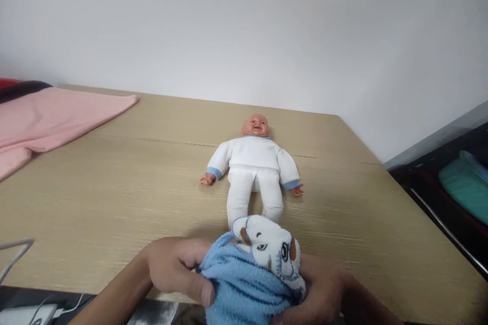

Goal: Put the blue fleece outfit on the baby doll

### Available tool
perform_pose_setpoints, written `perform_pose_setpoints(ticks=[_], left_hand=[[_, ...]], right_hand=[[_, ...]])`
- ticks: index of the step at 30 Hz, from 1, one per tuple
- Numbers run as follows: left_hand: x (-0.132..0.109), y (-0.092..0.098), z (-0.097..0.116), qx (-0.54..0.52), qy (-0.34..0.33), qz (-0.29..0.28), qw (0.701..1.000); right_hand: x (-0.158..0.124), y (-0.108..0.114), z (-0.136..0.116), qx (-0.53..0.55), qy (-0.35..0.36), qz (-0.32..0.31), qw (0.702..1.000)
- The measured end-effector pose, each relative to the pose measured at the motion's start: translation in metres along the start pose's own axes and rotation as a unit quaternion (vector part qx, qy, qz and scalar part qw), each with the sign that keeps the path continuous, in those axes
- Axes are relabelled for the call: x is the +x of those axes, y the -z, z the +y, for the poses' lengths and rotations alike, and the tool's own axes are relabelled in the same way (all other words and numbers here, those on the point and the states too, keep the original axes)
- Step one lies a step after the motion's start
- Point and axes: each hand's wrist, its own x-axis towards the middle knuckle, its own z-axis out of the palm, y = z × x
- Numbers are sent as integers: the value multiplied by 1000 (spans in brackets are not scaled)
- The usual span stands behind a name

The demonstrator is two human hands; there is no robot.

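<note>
Both of my hands hold a bunched blue terry-cloth garment (244, 282) at the near edge of the table; a white animal face with brown ears is sewn on it. My left hand (177, 269) grips its left side, thumb pressed on the outside and the other fingers partly hidden. On the right side, my right hand (322, 289) is closed round the cloth, its fingers mostly covered. Just beyond lies a baby doll (253, 155) on its back in a white top and trousers with blue cuffs, head away from me. The garment hides its feet.
A pink cloth (49, 122) lies on the left of the wooden table (145, 188). A pale wall (229, 45) rises behind the table. At lower left are a white cable (17, 254) and a white device (28, 315). Green fabric (465, 185) lies beyond the right edge.
</note>
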Motion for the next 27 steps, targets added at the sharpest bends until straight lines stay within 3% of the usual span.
perform_pose_setpoints(ticks=[5,9,11,15,17,19,22,25,27], left_hand=[[-10,-7,-13,-28,76,146,986],[-5,-18,-19,-28,93,262,960],[-1,-24,-19,-35,97,291,951],[6,-35,-16,-61,74,307,947],[10,-38,-14,-61,65,313,945],[13,-40,-15,-24,79,347,934],[15,-42,-19,79,132,429,890],[14,-46,-27,167,158,501,834],[14,-50,-33,196,175,519,813]], right_hand=[[-5,7,1,101,-57,148,982],[4,8,-13,42,-4,109,993],[8,3,-19,-4,-22,115,993],[11,-9,-23,-71,-72,280,955],[14,-11,-24,-109,-64,327,936],[18,-8,-28,-188,-36,326,926],[23,-1,-31,-315,3,286,905],[25,2,-25,-362,-15,261,895],[25,1,-20,-376,-27,266,887]])
